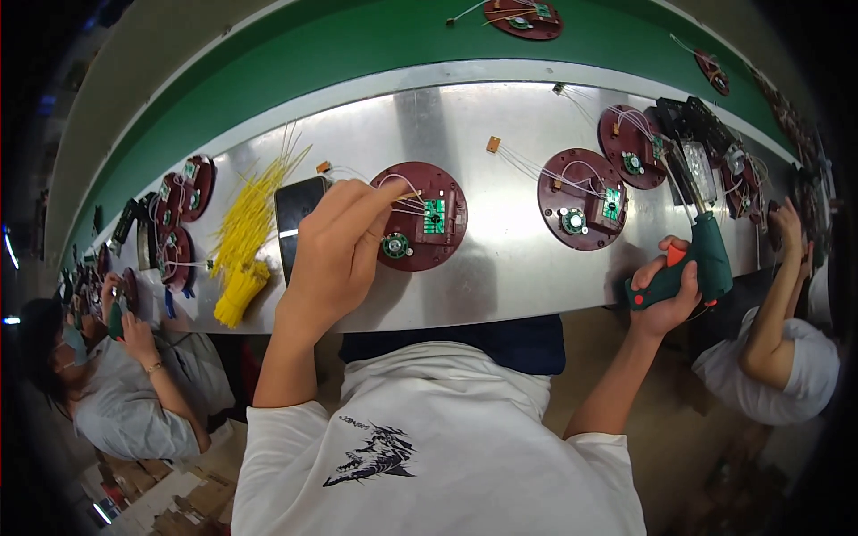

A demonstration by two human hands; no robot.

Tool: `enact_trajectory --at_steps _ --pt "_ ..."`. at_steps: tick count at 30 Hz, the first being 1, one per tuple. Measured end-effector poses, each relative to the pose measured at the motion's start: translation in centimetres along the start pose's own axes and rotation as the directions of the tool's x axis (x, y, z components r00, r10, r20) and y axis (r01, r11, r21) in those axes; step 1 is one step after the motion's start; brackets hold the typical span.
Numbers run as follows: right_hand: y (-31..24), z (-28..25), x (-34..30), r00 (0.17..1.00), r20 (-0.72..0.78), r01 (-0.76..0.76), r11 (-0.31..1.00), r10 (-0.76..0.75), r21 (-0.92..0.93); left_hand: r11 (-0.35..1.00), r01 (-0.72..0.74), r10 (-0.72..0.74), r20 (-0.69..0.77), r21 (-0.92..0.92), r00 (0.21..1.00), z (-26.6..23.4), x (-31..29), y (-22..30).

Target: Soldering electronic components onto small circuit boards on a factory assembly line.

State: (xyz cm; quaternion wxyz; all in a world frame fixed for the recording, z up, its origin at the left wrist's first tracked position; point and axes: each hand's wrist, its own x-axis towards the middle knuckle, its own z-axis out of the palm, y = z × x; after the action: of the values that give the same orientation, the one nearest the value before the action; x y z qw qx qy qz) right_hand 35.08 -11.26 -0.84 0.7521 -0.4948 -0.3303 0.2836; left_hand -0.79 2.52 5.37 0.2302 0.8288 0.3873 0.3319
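Observation:
My left hand (335, 246) reaches over the left part of a dark red round plate (420, 252), its thumb and forefinger pinched on a thin wire near the plate's green circuit board (434, 216). A small round speaker (394, 246) sits on that plate below my fingers. Wrapped round the handle of a green soldering gun (710, 263) with an orange-red trigger is my right hand (666, 295); the gun's thin tip points up and away, beside a dark stand. A similar plate (559, 179) with wires, board and speaker lies between my hands, apart from both.
Left of my left hand are a dark flat phone-like thing (290, 223) and a bundle of yellow wires (246, 223). Another red plate (617, 121) and black equipment (693, 125) stand at right. More plates ride the green belt (375, 58). Co-workers sit on both sides.

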Motion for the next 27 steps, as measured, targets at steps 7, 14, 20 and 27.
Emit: enact_trajectory --at_steps 7,14,20,27 --pt "-1.5 4.9 -4.5 0.937 0.343 -0.045 0.996 0.070 -0.079 0.984 -0.123 0.140 -0.130 0.127 0.982 1.6 -2.2 -1.3" --pt "-2.0 7.7 -6.2 0.865 0.463 -0.097 0.969 0.195 -0.227 0.980 -0.127 0.157 -0.203 0.153 0.966 3.1 -3.2 -2.5" --pt "-2.6 9.1 -6.0 0.864 0.432 -0.170 0.957 0.260 -0.236 0.976 -0.132 0.172 -0.237 0.172 0.956 3.6 -3.5 -3.0" --pt "-2.9 9.1 -6.0 0.845 0.462 -0.100 0.929 0.269 -0.357 0.977 -0.152 0.184 -0.228 0.150 0.956 3.8 -3.5 -3.3"
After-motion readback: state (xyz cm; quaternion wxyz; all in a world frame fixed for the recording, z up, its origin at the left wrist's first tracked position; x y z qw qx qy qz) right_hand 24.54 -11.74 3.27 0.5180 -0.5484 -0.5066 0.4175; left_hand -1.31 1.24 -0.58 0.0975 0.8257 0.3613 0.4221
